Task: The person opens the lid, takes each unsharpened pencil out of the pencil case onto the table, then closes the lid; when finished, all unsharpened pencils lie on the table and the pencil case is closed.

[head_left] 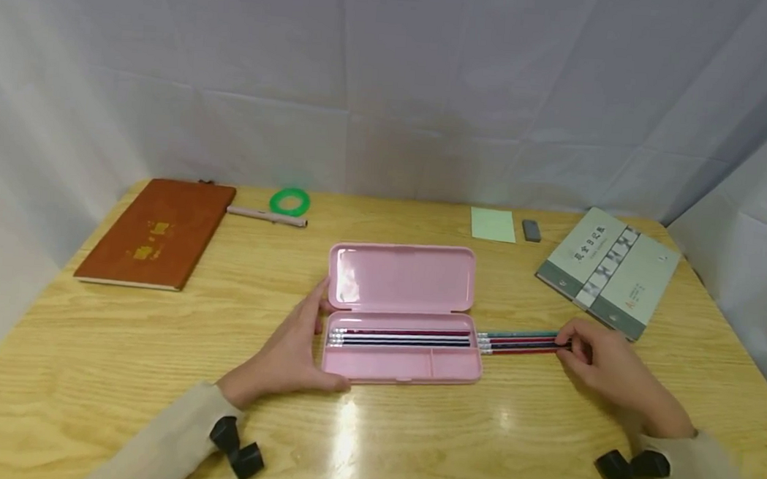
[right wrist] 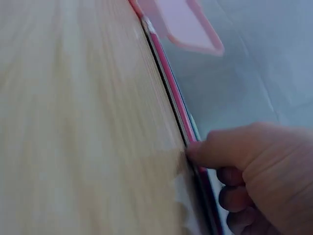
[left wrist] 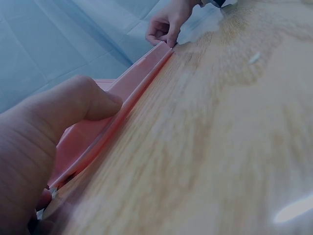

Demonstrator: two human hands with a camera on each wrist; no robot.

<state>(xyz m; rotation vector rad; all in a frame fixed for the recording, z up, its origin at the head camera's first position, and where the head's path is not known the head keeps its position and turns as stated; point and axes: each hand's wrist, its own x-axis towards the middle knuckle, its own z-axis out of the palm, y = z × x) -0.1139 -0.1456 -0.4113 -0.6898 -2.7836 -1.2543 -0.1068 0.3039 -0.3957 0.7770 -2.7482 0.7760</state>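
Note:
A pink pencil case point(head_left: 376, 363) lies with its lid point(head_left: 402, 277) raised at the back. Several pencils point(head_left: 404, 339) are in its long rear compartment; the two smaller front compartments hold nothing. My left hand point(head_left: 288, 343) holds the case by its left end, thumb along the front edge, other fingers behind the left side. The thumb point(left wrist: 93, 100) bends over the rim in the left wrist view. To the right of the case, my right hand point(head_left: 603, 359) pinches a small bunch of pencils point(head_left: 518, 343) near their far ends. Their eraser ends are at the case's right wall.
At the left lies a brown notebook point(head_left: 160, 233), with a pen point(head_left: 266, 217) and a green tape ring point(head_left: 290, 201) beyond. Sticky notes point(head_left: 493, 225), a grey eraser point(head_left: 531, 230) and a grey-green book point(head_left: 608, 271) are at the back right. A white curtain point(head_left: 412, 87) hangs behind the table.

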